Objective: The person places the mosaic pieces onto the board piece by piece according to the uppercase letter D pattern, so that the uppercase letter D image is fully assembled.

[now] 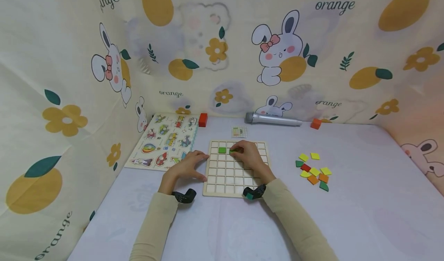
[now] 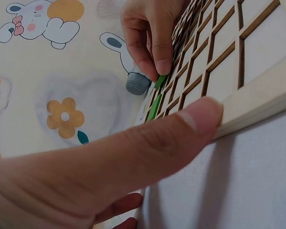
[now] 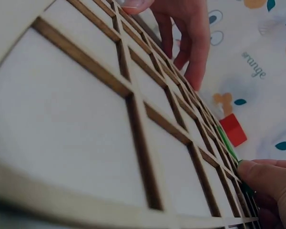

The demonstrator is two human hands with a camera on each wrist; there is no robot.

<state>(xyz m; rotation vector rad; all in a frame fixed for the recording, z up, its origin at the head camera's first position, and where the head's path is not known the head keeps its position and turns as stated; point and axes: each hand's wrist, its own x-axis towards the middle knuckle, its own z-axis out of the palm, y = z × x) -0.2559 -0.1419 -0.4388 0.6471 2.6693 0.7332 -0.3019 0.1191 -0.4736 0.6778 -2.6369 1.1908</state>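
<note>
Green tile [image 2: 160, 82] pinched in right grip [image 1: 247, 154]; left grip [image 1: 187, 165] spread, touching wooden grid [image 1: 222, 194]; silver microphone [image 1: 275, 119] beyond.

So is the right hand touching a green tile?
Touching. The left wrist view shows the right hand pinching a green tile, with no gap between them.

The square tile [image 1: 222, 150] is green, the grid board [image 1: 222, 194] pale tan, the sleeves [image 1: 154, 226] beige, the cream backdrop [image 1: 239, 41] rabbit-and-orange patterned
</note>
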